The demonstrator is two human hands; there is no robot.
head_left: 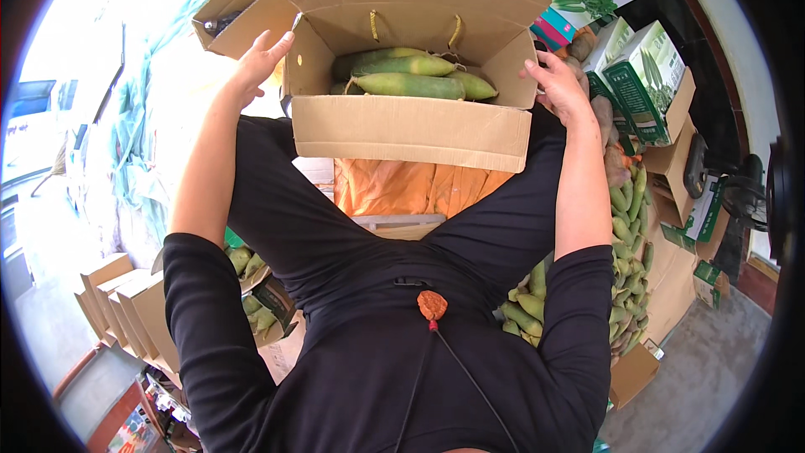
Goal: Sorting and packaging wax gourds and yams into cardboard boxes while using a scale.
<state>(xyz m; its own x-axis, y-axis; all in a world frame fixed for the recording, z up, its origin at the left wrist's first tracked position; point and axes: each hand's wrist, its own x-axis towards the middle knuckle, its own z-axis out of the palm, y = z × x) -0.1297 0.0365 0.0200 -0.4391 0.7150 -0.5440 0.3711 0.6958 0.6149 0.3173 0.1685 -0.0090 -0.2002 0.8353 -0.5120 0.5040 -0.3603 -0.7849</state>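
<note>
An open cardboard box (411, 130) rests across my thighs, its lid raised at the far side and its near wall facing me. Inside lie several long green radishes (407, 85), pale at the root ends. At the box's left side my left hand (262, 69) has its fingers spread, one fingertip by the far left corner. My right hand (560, 85) is against the right wall's edge, thumb over the rim and fingers apart. Part of that hand is turned away from view. Two yellow cord handles (374, 27) hang on the inside of the far wall.
To my right lies a long pile of green radishes (625, 260), with printed green and white cartons (650, 84) beyond it. Another open carton (243, 13) stands at the far left. Flattened or folded boxes (126, 302) stand at my lower left. Orange sheeting (394, 184) covers the ground between my legs.
</note>
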